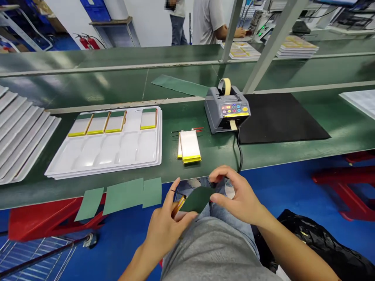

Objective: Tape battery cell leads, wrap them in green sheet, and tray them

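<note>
My left hand (168,224) grips a flat battery cell (179,205) with a yellow edge and thin dark leads, above my lap. A dark green sheet (197,200) lies over the cell, bent, and partly hides it. The fingers of my right hand (234,193) pinch the sheet's right end. On the bench just beyond, several white cells (190,145) with yellow ends and red and black leads are stacked. To the left, a white tray (117,152) holds several cells in its back row. Green sheets (124,197) hang over the bench's front edge.
A grey tape dispenser (227,109) with its cable stands behind the cells, beside a black mat (281,119). Stacked white trays (22,136) are at far left. A red stool (43,220) is below the bench. Two people stand beyond it.
</note>
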`<state>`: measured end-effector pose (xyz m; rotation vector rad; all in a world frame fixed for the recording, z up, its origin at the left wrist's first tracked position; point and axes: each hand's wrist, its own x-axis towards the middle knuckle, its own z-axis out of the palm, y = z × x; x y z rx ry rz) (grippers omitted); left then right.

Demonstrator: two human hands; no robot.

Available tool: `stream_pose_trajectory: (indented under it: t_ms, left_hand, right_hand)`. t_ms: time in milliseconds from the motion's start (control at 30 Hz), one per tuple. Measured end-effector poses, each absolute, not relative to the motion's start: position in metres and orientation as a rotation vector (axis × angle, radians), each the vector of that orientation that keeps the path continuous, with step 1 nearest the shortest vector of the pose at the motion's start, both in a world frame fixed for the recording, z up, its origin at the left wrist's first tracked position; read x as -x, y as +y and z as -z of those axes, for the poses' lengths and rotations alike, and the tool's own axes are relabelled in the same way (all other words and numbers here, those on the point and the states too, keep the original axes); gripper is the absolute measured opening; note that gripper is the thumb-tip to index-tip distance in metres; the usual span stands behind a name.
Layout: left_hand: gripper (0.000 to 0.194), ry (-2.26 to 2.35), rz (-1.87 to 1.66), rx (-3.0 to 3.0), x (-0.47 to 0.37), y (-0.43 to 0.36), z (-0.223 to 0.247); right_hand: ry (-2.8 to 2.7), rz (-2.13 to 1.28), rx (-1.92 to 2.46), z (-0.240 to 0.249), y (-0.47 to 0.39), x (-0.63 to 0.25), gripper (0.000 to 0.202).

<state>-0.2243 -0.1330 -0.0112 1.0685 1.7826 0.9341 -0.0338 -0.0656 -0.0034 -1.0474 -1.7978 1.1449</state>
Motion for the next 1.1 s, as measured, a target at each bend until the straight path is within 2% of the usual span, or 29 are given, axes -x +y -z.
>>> stream_pose_trajectory:
  t_ms: [67,167,233,400,500,600,733,800,900,933,1100]
  left_hand:
    - [0.084,1.753,-0.935,-1.183,0.222,-0.134,0.011]
    - [0.088,1.625,-0.863,-1.391,0.228,-0.139,0.015]
    - [0.089,1.517,-0.821,-1.522,0.234,-0.143,0.018]
    - [0.078,1.412,-0.927,-1.674,0.24,-0.15,0.021]
    - [0.086,1.389,-0.947,-1.666,0.236,-0.147,0.02]
    - [0.095,1.476,-0.947,-1.547,0.227,-0.141,0.015]
    - [0.085,1.609,-0.97,-1.345,0.219,-0.136,0.005]
    - [0.068,1.581,-0.937,-1.331,0.221,-0.132,0.003]
    - [0.03,1.514,-0.841,-1.403,0.231,-0.125,0.006]
    - [0.024,1.507,-0.818,-1.409,0.235,-0.122,0.008]
    - [0.033,1.628,-0.84,-1.405,0.273,-0.102,0.012]
  right_hand:
    - [-1.904,-1.048,1.021,-0.007,-0.067,0.032,0.012]
    - [-1.904,-1.062,1.026,-0.009,-0.065,0.033,0.019]
    - [-1.814,-1.265,1.058,-0.002,-0.064,0.037,0.022]
    - [-1.41,-2.092,0.828,0.017,-0.07,0.053,0.035]
    - [-1.231,-2.283,0.675,0.025,-0.077,0.061,0.04]
    - [-1.118,-2.326,0.62,0.031,-0.079,0.066,0.042]
    - [-1.024,-2.352,0.616,0.038,-0.08,0.072,0.043]
    - [-1.07,-2.321,0.623,0.04,-0.082,0.076,0.039]
    - [-1.272,-2.205,0.68,0.043,-0.083,0.083,0.032]
    - [-1.329,-2.137,0.723,0.045,-0.083,0.085,0.031]
    - [-1.35,-1.802,0.932,0.061,-0.081,0.077,0.036]
